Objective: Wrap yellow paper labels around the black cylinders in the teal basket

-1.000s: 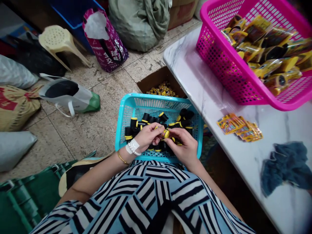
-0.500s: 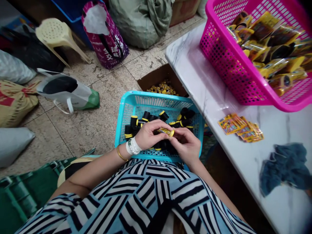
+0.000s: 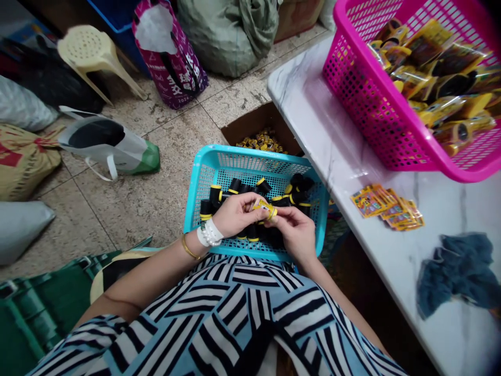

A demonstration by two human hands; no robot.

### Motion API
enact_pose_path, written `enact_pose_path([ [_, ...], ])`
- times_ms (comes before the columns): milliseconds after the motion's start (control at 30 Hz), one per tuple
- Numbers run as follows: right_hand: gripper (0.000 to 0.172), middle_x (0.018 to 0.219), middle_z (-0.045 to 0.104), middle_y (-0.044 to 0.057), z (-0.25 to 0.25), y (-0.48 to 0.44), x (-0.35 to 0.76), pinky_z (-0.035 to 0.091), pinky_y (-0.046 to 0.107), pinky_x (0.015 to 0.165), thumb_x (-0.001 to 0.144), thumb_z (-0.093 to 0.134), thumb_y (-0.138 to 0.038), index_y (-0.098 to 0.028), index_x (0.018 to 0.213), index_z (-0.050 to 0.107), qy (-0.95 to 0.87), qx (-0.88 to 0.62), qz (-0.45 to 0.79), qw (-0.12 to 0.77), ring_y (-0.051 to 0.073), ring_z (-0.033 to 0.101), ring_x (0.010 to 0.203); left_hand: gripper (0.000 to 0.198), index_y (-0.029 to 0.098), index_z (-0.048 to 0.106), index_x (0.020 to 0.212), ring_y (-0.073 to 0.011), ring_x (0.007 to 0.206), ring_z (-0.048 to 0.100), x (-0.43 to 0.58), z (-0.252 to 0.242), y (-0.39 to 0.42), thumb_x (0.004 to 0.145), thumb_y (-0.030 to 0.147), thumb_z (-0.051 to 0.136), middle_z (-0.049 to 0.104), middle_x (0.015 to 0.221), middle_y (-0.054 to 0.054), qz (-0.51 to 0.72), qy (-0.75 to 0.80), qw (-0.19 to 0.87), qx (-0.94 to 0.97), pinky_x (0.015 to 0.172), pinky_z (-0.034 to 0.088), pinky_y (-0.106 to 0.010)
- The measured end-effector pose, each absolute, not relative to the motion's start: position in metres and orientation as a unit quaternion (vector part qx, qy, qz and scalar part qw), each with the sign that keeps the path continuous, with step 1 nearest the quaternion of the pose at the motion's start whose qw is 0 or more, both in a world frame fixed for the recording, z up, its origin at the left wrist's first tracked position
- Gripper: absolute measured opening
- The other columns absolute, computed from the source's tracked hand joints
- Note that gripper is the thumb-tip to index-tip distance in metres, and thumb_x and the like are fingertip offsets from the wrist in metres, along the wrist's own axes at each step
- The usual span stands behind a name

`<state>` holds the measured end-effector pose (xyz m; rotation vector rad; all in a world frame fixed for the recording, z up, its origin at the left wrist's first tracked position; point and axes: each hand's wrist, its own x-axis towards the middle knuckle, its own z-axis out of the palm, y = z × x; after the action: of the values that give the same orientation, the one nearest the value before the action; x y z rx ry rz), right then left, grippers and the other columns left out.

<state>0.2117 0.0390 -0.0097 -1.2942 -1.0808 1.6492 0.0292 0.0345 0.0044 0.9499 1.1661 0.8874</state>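
Observation:
My left hand (image 3: 236, 215) and my right hand (image 3: 298, 232) meet over a turquoise basket (image 3: 190, 209). Between their fingertips is a small yellow-ended tube (image 3: 267, 207) with a printed, partly clear side. The left fingers pinch its body, while the right thumb and fingers close on its yellow end. My fingers hide part of it. Below, several black cylinders with yellow rims (image 3: 215, 194) lie loose in the basket.
A cardboard box (image 3: 245, 122) of small yellow pieces stands behind the basket. On the marble-patterned table (image 3: 309, 115) are a pink basket (image 3: 376, 120) of wrapped yellow packs, printed cards (image 3: 385, 206) and a blue cloth (image 3: 456, 271). Bags and a stool (image 3: 88, 49) stand on the floor.
The tube has turned in my fingers, showing more of its printed side and yellow end. My right hand has shifted slightly left and down.

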Motion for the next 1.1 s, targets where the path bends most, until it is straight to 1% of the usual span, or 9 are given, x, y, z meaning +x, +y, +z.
enact_pose_path([
  [133, 0.034, 0.065, 0.071, 0.001, -0.015, 0.040, 0.203, 0.063, 0.030, 0.058, 0.066, 0.085, -0.046, -0.017, 0.075, 0.068, -0.274, -0.502, 0.747, 0.341, 0.015, 0.068, 0.054, 0.030, 0.015, 0.068, 0.096, -0.0126, 0.074, 0.058, 0.028, 0.004, 0.035, 0.076, 0.036, 0.076, 0.066, 0.083, -0.002, 0.403, 0.503, 0.622, 0.445, 0.072, 0.047, -0.024],
  [233, 0.036, 0.058, 0.067, -0.001, -0.014, 0.041, 0.204, 0.062, 0.028, 0.056, 0.071, 0.081, -0.050, -0.018, 0.074, 0.066, -0.269, -0.477, 0.775, 0.317, 0.015, 0.069, 0.054, 0.033, 0.016, 0.066, 0.099, -0.0103, 0.063, 0.056, 0.026, 0.003, 0.036, 0.078, 0.039, 0.074, 0.064, 0.076, 0.000, 0.375, 0.495, 0.649, 0.441, 0.060, 0.046, -0.022],
  [333, 0.031, 0.074, 0.071, 0.001, -0.006, 0.043, 0.213, 0.063, 0.031, 0.064, 0.083, 0.071, -0.048, -0.020, 0.096, 0.070, -0.359, -0.461, 0.748, 0.314, 0.015, 0.070, 0.062, 0.037, 0.015, 0.062, 0.098, -0.0061, 0.045, 0.047, 0.026, 0.000, 0.034, 0.080, 0.046, 0.071, 0.059, 0.065, 0.003, 0.362, 0.493, 0.691, 0.385, 0.044, 0.035, -0.018],
  [467, 0.034, 0.116, 0.067, 0.004, 0.002, 0.048, 0.223, 0.061, 0.034, 0.082, 0.077, 0.079, -0.032, -0.029, 0.110, 0.072, -0.504, -0.421, 0.678, 0.330, 0.016, 0.069, 0.089, 0.045, 0.014, 0.059, 0.091, -0.0047, 0.042, 0.045, 0.033, -0.004, 0.027, 0.076, 0.054, 0.073, 0.061, 0.060, 0.001, 0.384, 0.462, 0.753, 0.268, 0.039, 0.030, -0.016],
  [600, 0.016, 0.099, 0.066, 0.004, -0.008, 0.042, 0.219, 0.060, 0.034, 0.079, 0.076, 0.079, -0.028, -0.029, 0.092, 0.077, -0.537, -0.408, 0.630, 0.383, 0.018, 0.065, 0.094, 0.048, 0.014, 0.058, 0.086, -0.0039, 0.040, 0.046, 0.039, -0.007, 0.021, 0.071, 0.055, 0.077, 0.065, 0.061, -0.002, 0.384, 0.399, 0.813, 0.181, 0.039, 0.030, -0.015],
  [700, 0.015, 0.096, 0.065, 0.004, -0.011, 0.032, 0.214, 0.062, 0.036, 0.071, 0.074, 0.081, -0.030, -0.028, 0.088, 0.077, -0.514, -0.418, 0.631, 0.404, 0.018, 0.065, 0.088, 0.049, 0.014, 0.055, 0.075, -0.0013, 0.032, 0.036, 0.042, -0.006, 0.018, 0.070, 0.057, 0.077, 0.063, 0.054, -0.002, 0.374, 0.390, 0.827, 0.156, 0.036, 0.023, -0.015],
  [800, 0.014, 0.097, 0.064, 0.005, 0.007, 0.036, 0.214, 0.063, 0.034, 0.058, 0.075, 0.080, -0.031, -0.026, 0.088, 0.076, -0.500, -0.429, 0.625, 0.418, 0.018, 0.066, 0.077, 0.046, 0.014, 0.059, 0.083, -0.0039, 0.033, 0.039, 0.043, -0.001, 0.018, 0.073, 0.057, 0.074, 0.060, 0.052, 0.000, 0.399, 0.386, 0.821, 0.131, 0.038, 0.028, -0.017],
  [933, 0.016, 0.104, 0.063, 0.003, 0.067, 0.080, 0.233, 0.063, 0.034, 0.067, 0.081, 0.075, -0.024, -0.030, 0.095, 0.075, -0.545, -0.476, 0.412, 0.555, 0.014, 0.067, 0.072, 0.047, 0.014, 0.064, 0.110, -0.0063, 0.046, 0.049, 0.039, 0.008, 0.024, 0.082, 0.052, 0.068, 0.066, 0.070, -0.004, 0.427, 0.359, 0.817, 0.146, 0.048, 0.038, -0.019],
  [1100, 0.047, 0.122, 0.060, 0.004, 0.122, 0.128, 0.290, 0.058, 0.039, 0.083, 0.089, 0.066, -0.028, -0.037, 0.134, 0.057, -0.596, -0.534, 0.076, 0.594, 0.018, 0.066, 0.090, 0.035, 0.014, 0.070, 0.101, -0.0057, 0.050, 0.045, 0.036, 0.010, 0.028, 0.078, 0.041, 0.075, 0.063, 0.069, -0.002, 0.393, 0.420, 0.799, 0.174, 0.050, 0.035, -0.019],
])
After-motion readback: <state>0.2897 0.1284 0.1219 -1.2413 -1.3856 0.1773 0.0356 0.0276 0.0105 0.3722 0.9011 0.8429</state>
